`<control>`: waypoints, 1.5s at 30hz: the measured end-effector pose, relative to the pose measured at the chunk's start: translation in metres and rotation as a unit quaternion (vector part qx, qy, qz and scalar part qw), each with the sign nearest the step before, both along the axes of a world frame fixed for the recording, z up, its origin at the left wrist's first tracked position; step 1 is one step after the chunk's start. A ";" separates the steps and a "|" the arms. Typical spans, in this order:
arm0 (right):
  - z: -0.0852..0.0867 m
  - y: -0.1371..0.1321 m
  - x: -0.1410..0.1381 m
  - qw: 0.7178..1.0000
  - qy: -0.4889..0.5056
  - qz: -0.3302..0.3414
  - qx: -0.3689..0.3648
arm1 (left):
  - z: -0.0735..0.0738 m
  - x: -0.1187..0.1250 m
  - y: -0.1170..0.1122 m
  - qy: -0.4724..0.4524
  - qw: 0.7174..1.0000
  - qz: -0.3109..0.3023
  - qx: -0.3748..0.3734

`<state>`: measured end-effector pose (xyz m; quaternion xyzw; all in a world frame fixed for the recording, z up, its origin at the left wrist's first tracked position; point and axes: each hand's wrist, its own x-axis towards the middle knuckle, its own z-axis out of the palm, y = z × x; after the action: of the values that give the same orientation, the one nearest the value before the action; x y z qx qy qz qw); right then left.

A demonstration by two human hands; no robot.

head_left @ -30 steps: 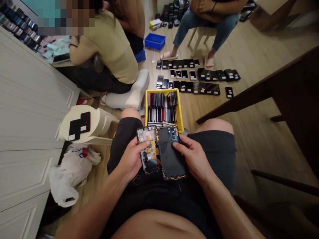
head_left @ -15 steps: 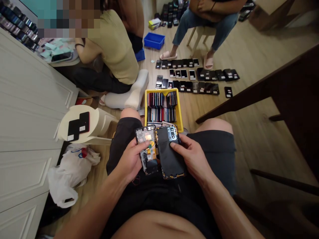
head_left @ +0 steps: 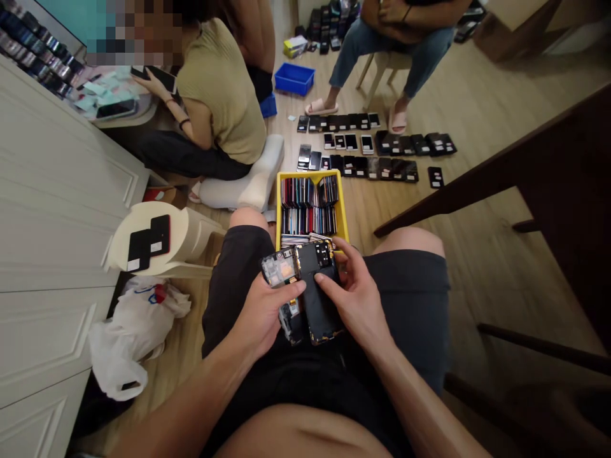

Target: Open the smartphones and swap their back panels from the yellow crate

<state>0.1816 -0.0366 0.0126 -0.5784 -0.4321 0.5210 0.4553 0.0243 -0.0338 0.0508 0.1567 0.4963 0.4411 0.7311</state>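
My left hand (head_left: 260,312) is closed around an opened phone body (head_left: 281,267) with its inner parts bare, its thumb lying across it and reaching the edge of the other piece. In my right hand (head_left: 358,299) is a dark phone back cover (head_left: 317,302) with a camera cutout at its top, thumb on its face and fingers behind. The cover overlaps the right side of the phone body. Both are held over my lap, just below a yellow crate (head_left: 342,210) packed with upright phones or phone covers (head_left: 310,219).
Rows of phones (head_left: 358,166) lie on the floor beyond the crate. To the left are a cream stool (head_left: 179,232) with two dark phones and a white plastic bag (head_left: 138,331). A co-worker (head_left: 222,95) sits at the left; dark wooden furniture (head_left: 539,152) stands right.
The back cover has shifted left, over part of the phone body, and my left thumb now reaches its edge. At the left, the co-worker has raised a phone.
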 end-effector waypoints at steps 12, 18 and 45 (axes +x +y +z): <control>0.010 0.010 0.013 0.859 -0.410 0.193 0.240 | -0.011 -0.001 0.003 0.081 0.997 0.002 -0.013; 0.006 0.014 0.017 0.813 -0.434 0.308 0.236 | -0.019 -0.005 -0.001 0.109 0.994 -0.020 -0.004; 0.001 -0.011 0.016 0.969 -0.107 0.150 0.163 | -0.025 0.011 -0.006 0.118 0.991 -0.055 -0.016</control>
<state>0.1976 -0.0473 0.0141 -0.4770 -0.6392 0.4412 0.4114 0.0352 -0.0397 0.0255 0.2235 0.5764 0.3707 0.6931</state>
